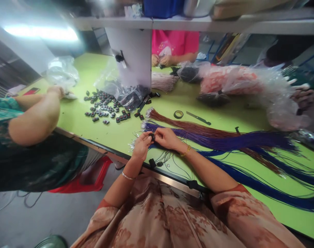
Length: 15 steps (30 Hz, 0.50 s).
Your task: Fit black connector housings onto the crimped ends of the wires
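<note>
One black part (152, 137) is up in front of the wearer, over the near edge of the table (74, 120). Left hand (141, 146) has it pinched between thumb and fingers, and right hand (167, 138) is pinching it from the other side, fingers narrow. So two hands, one part.

Just below, near the edge, there are two plugs (156, 163) with thin wires around them, too many to count. Behind the hands there's one purple bundle (224, 142) and one brown bundle (172, 119), plus blue wires (250, 181) off to the right; can't tell if that's one bunch or two.

Past those: one tape roll (178, 114) and one flat strip (198, 118). Left of them is a pile (102, 105) of dozens of little black pieces, no way I'm counting that.

Two co-workers too: one in a pink shirt (176, 43) across, one in a green sleeve (2, 112) at left, above one red stool (95, 179).
</note>
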Each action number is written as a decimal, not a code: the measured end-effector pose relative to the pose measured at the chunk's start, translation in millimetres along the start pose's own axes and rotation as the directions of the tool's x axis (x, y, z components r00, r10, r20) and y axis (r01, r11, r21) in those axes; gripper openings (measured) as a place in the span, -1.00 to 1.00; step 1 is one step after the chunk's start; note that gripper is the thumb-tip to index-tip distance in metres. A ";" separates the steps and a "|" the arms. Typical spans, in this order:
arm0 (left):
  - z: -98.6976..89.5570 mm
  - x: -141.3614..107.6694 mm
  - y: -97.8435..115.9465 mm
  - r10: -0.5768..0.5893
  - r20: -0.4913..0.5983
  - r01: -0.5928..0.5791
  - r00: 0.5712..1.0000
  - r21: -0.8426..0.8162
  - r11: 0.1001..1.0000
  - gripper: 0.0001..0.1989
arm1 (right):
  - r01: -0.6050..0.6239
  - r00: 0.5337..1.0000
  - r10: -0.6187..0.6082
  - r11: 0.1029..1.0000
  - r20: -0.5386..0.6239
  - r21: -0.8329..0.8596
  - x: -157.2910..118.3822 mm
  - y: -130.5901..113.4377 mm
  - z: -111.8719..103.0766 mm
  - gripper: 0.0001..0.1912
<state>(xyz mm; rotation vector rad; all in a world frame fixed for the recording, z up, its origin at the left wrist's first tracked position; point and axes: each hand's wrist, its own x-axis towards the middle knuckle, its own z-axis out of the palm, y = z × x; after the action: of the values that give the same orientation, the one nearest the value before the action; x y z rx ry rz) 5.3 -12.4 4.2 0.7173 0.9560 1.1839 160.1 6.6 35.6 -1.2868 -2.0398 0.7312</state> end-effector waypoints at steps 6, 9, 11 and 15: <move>34.4 -61.8 -17.7 0.397 0.522 -0.643 0.755 0.466 0.608 -0.71 | -0.014 0.998 0.003 0.987 0.069 0.158 7.8 -3.0 -27.7 -0.77; 47.8 -81.4 -36.0 0.117 0.881 -0.864 0.458 0.410 0.291 -0.64 | 0.150 0.959 -0.168 0.984 0.227 0.096 4.8 -15.6 -22.0 -0.85; 50.7 -85.6 -45.9 -0.038 0.934 -0.926 0.354 0.356 0.127 -0.64 | 0.275 0.903 -0.265 0.961 0.338 0.017 0.4 -22.7 -9.3 -0.86; 41.8 -87.1 -50.2 -0.036 0.971 -0.972 0.235 0.235 -0.009 -0.69 | 0.423 0.826 -0.321 0.897 0.463 -0.131 -7.0 -24.1 20.7 -0.83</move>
<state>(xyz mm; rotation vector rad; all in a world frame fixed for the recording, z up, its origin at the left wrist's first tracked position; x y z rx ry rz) 56.6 -108.3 -0.9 2.7793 0.2722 0.5494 133.2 -11.5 38.0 -0.8310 -2.7067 0.6463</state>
